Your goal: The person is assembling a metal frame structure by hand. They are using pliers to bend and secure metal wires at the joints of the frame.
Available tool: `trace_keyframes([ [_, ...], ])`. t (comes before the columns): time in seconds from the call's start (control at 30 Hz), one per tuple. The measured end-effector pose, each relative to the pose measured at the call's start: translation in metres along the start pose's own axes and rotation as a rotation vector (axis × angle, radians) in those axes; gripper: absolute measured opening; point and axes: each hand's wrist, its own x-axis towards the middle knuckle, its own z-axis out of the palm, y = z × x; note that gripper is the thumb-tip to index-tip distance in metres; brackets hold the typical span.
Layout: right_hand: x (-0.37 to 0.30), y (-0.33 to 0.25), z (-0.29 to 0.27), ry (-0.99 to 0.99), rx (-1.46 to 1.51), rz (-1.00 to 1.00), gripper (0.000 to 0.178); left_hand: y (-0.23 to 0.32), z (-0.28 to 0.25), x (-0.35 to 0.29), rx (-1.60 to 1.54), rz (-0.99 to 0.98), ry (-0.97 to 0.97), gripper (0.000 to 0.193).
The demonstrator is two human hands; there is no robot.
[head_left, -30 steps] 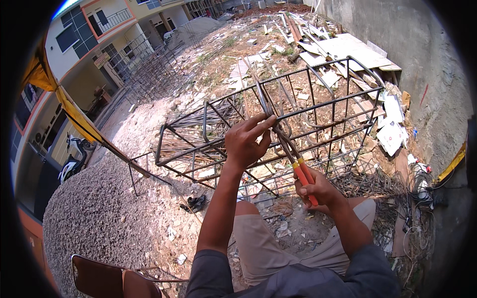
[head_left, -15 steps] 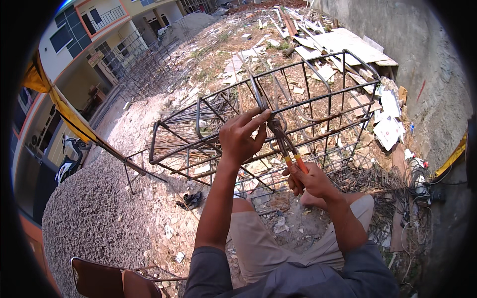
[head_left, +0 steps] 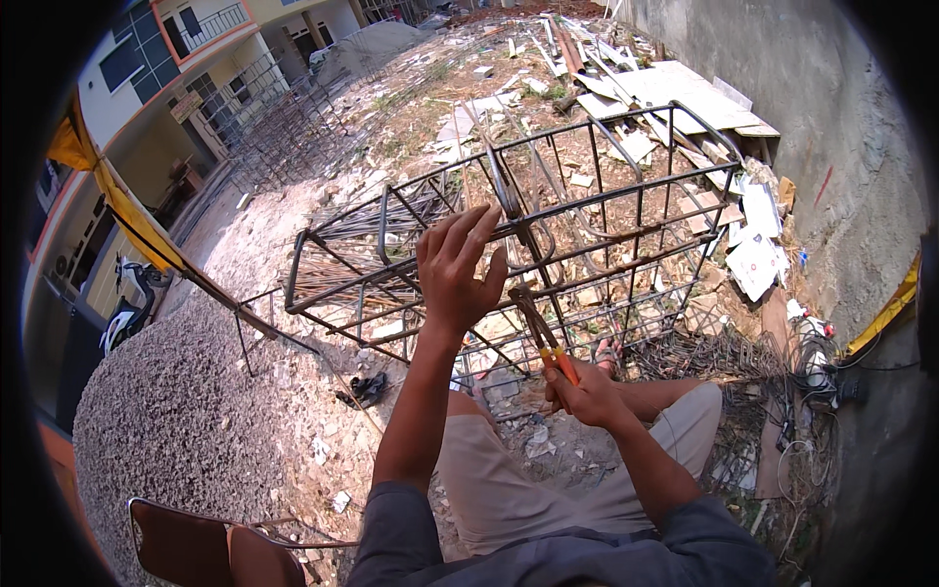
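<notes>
Nearest, the right hand [head_left: 585,393] is closed in a firm grip round the orange handles of a pair of rusty steel pincers [head_left: 540,333], whose dark head points up and away into the lower front of the rebar frame. Just beyond and to the left, the left hand [head_left: 458,269] is raised with fingers spread and half curled; its grip looks loose, the fingertips resting on or just at a horizontal bar rather than clamped round it, though I cannot tell for sure. That bar belongs to the long box-shaped cage of dark steel reinforcing bars [head_left: 626,210], which lies on its side on the rubble-strewn ground [head_left: 293,411], directly ahead of both hands. As a judgement, the cage is largely assembled, with stirrups and long bars in place, and the joint at the pincer head is the one in hand; which crossings remain untied cannot be made out.
</notes>
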Motion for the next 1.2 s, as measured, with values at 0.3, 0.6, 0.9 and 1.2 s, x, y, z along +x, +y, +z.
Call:
trace_keyframes([
  [0.3,0.008,-0.023,0.021,0.203,-0.566,-0.247,0.036,0.059,0.0,-0.134,-0.77,-0.85,-0.091,0.034],
  [0.6,0.015,-0.024,0.024,-0.186,0.364,0.123,0.055,0.035,-0.012,-0.161,-0.875,-1.096,0.148,0.018],
  [0.9,-0.049,0.003,0.01,-0.414,-0.397,-0.126,0.044,0.003,-0.024,-0.167,-1.133,-1.228,0.22,0.019],
  [1.2,-0.108,0.022,-0.015,-0.456,-1.251,-0.462,0.048,-0.004,-0.042,-0.161,-1.22,-1.21,0.303,0.019],
])
